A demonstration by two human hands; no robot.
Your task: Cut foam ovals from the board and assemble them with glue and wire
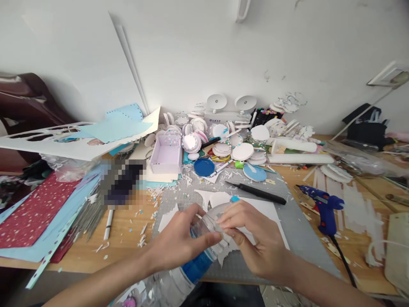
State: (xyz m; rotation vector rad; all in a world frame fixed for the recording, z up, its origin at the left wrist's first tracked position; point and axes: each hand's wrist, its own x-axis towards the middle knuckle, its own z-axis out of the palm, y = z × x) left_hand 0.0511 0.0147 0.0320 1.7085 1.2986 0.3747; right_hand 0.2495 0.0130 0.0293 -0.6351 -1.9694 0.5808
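A clear plastic bottle with a blue label [198, 263] lies tilted across the front edge of the table, its lower part toward me. My left hand [180, 241] is wrapped round its upper part, thumb on top. My right hand [257, 241] is closed in a pinch on the bottle's clear plastic, close to my left thumb. What exactly lies between the right fingertips is partly hidden. Under my hands are cut white sheets [266, 209] on a grey cutting mat [298, 238]. Just beyond the right knuckles shows a small blue piece [235, 198].
Behind the sheets lies a black craft knife [260, 192]. A blue glue gun [326, 209] rests at the right, its cord running forward. A lilac box [166, 155], a blue disc [204, 167] and heaped white discs [243, 151] stand at the back. Coloured sheets [35, 209] lie left.
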